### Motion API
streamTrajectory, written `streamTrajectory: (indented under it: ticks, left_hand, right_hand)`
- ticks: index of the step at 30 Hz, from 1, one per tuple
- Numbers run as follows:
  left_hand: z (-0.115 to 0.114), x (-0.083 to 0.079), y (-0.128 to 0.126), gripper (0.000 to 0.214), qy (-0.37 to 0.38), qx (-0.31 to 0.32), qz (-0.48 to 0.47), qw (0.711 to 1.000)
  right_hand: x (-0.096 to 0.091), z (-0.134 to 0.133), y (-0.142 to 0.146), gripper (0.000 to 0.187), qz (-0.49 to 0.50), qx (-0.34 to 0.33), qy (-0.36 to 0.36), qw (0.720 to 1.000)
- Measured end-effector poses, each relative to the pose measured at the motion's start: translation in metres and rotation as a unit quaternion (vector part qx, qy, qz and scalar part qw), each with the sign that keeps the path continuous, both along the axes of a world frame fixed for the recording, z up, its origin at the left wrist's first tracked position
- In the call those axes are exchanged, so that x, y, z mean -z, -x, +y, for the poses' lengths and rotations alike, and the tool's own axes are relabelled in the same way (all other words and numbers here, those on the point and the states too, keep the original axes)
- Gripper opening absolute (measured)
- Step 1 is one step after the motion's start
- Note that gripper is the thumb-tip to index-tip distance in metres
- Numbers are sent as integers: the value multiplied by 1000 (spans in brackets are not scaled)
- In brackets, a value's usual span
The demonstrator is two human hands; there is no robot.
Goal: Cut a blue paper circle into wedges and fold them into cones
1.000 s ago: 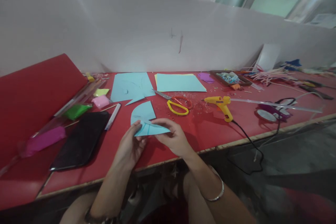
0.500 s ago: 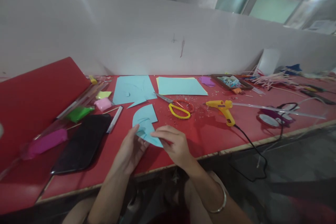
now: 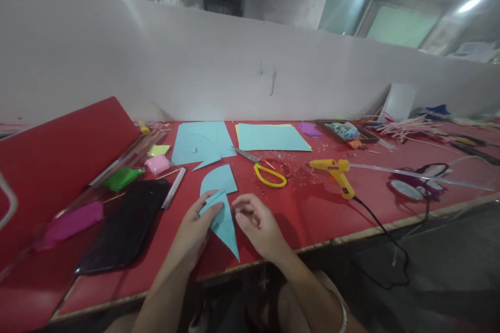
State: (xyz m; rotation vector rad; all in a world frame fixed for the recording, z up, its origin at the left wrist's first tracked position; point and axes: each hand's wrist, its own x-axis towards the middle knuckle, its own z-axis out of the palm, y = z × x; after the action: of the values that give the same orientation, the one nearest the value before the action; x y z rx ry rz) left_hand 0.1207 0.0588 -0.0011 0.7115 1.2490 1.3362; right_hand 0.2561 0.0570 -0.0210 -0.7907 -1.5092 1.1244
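Observation:
My left hand (image 3: 199, 221) grips a folded piece of light blue paper (image 3: 226, 226) with the thumb on top; its pointed end hangs down toward the table's front edge. Just to the right of that paper is my right hand (image 3: 255, 223), fingers loosely curled and apart, holding nothing. Beyond my hands a curved blue paper piece (image 3: 219, 179) lies on the red table. Behind it are a larger blue sheet (image 3: 203, 140) with drawn lines and a narrow pointed scrap (image 3: 208, 162). Scissors (image 3: 269, 174) with red and yellow handles lie open to the right.
A yellow glue gun (image 3: 334, 169) with a black cord lies on the right. Stacked sheets (image 3: 273, 138) and a tray (image 3: 349, 132) of small pieces stand at the back. On the left are a black phone-like slab (image 3: 125, 226), a white marker (image 3: 173, 188) and clay packets (image 3: 123, 179).
My right hand has let go of the paper and moved slightly right. The paper in my left hand has turned, its point now facing down toward me.

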Motion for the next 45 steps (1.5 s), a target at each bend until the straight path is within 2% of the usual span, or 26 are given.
streamTrajectory:
  ticks: [2, 5, 9, 13, 15, 18, 22, 25, 27, 31, 37, 41, 45]
  left_hand:
    - [1, 0, 1, 49, 1, 52, 25, 998]
    - [2, -3, 0, 51, -11, 92, 63, 994]
    - [4, -7, -2, 42, -46, 110, 107, 987]
    - [5, -11, -4, 33, -76, 109, 129, 983]
    - [5, -12, -5, 32, -84, 101, 125, 983]
    - [8, -10, -2, 33, -100, 87, 86, 987]
    - [18, 3, 11, 36, -133, 55, 34, 989]
    - [20, 14, 18, 42, -111, 101, 22, 988]
    - [14, 17, 17, 40, -112, 134, 47, 983]
    - [-2, 11, -2, 29, -126, 184, 136, 965]
    - [-5, 3, -28, 22, -140, 86, 144, 976]
    - [-4, 2, -27, 24, -137, 43, 153, 978]
    - [-6, 1, -24, 29, -119, 32, 159, 980]
  right_hand:
    - [0, 3, 0, 12, 24, -54, 92, 994]
    - [-2, 6, -1, 25, 19, -126, 155, 980]
    - [-2, 6, -2, 30, 31, -146, 180, 972]
    - [-1, 6, -3, 25, 30, -146, 171, 974]
    - [-1, 6, -3, 23, 38, -132, 174, 975]
    - [-3, 8, -1, 26, 79, -77, 206, 972]
    - [-2, 11, 2, 33, 164, -1, 240, 957]
    - [0, 11, 2, 33, 232, 41, 258, 937]
    - [0, 11, 2, 33, 271, 60, 276, 920]
    - [-4, 10, 2, 31, 330, 74, 303, 891]
    - [-5, 6, 9, 31, 358, 79, 304, 879]
    - [-2, 4, 14, 30, 356, 91, 291, 883]
    - [2, 4, 16, 27, 351, 110, 279, 887]
